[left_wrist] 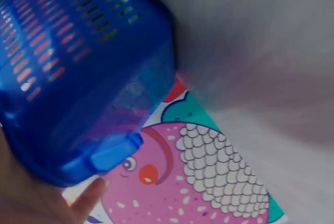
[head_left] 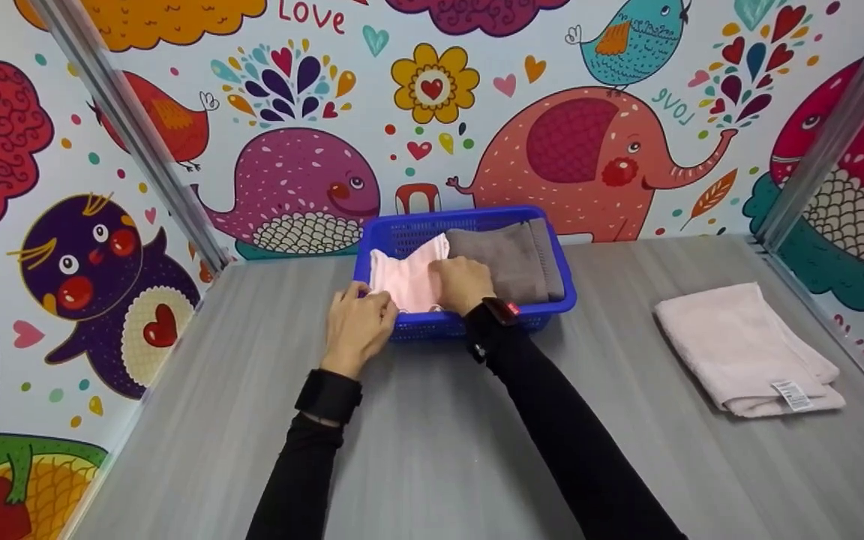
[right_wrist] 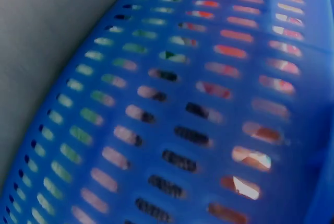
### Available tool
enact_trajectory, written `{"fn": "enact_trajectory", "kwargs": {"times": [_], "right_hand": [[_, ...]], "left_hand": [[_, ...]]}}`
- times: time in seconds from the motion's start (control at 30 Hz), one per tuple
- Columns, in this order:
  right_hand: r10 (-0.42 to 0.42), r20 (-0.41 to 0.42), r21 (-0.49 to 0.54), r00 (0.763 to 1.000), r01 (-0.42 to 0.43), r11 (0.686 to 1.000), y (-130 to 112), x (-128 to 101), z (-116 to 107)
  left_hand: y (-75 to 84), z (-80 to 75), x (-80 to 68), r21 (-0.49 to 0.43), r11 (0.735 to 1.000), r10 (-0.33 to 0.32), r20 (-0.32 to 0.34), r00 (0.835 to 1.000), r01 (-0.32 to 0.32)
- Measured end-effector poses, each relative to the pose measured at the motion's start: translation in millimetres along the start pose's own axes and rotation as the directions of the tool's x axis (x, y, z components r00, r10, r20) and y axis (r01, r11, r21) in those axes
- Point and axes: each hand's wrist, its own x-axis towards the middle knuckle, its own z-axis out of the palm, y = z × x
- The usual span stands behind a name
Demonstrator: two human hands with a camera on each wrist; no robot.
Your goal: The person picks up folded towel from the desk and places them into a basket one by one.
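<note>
The grey table (head_left: pixel 432 450) carries a blue basket (head_left: pixel 544 311) and, seemingly folded, a pale towel (head_left: pixel 739 345).

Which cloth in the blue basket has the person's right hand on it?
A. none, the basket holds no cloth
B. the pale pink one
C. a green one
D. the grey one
B. In the head view the right hand rests on the pale pink cloth in the left half of the blue basket, while the grey cloth lies beside it.
</note>
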Motion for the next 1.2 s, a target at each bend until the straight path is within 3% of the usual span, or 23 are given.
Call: {"fn": "enact_trajectory", "kwargs": {"times": [0.1,0.23,0.33,0.4,0.5,0.6,0.7,0.8,0.87,0.93,1.03,1.1,1.2], "right_hand": [[0.01,-0.014,-0.097,1.0,-0.012,0.995,-4,-1,2],[0.037,0.061,-0.206,0.997,-0.024,0.978,-7,-4,0],[0.05,0.124,-0.227,0.991,-0.021,0.974,-6,-5,-1],[0.036,0.136,-0.192,0.99,-0.01,0.981,-3,-5,-1],[-0.019,0.081,-0.085,0.997,0.026,0.996,3,-6,1],[-0.105,-0.051,0.063,0.993,0.108,0.992,13,-15,-1],[-0.161,-0.215,0.231,0.963,0.21,0.95,31,-32,-12],[-0.138,-0.356,0.355,0.924,0.27,0.895,63,-57,-29],[-0.082,-0.393,0.401,0.916,0.251,0.881,91,-77,-41],[-0.034,-0.391,0.403,0.92,0.204,0.892,125,-97,-52],[0.069,-0.336,0.379,0.939,0.068,0.923,184,-133,-70],[0.139,-0.315,0.343,0.939,-0.023,0.939,227,-161,-80],[0.236,-0.235,0.299,0.943,-0.161,0.94,289,-207,-86]], "left_hand": [[-0.4,1.3,0.2,0.016,1.0,-0.008,0.007,1.0,0.008],[-0.5,2.9,1.7,0.026,1.0,-0.008,0.018,1.0,0.008],[-1.3,4.3,1.9,0.036,0.999,0.004,0.022,1.0,-0.005],[-2.6,5.2,1.6,0.039,0.999,0.018,0.026,1.0,-0.019],[-5.4,5.7,0.5,0.057,0.998,0.038,0.02,0.999,-0.039],[-7.4,5.5,0.0,0.074,0.995,0.065,-0.016,0.998,-0.063],[-8.2,5.3,-0.3,0.088,0.99,0.116,-0.053,0.992,-0.111],[-8.3,5.7,-1.0,0.098,0.981,0.173,-0.072,0.982,-0.166],[-8.8,6.8,-1.1,0.098,0.978,0.189,-0.073,0.979,-0.182],[-8.5,7.2,-1.7,0.091,0.98,0.185,-0.065,0.98,-0.179],[-7.7,8.5,-1.6,0.07,0.984,0.17,-0.048,0.984,-0.166],[-6.6,9.0,-1.5,0.053,0.986,0.161,-0.038,0.986,-0.159],[-6.7,10.6,-1.1,0.044,0.988,0.15,-0.029,0.988,-0.148]]}}
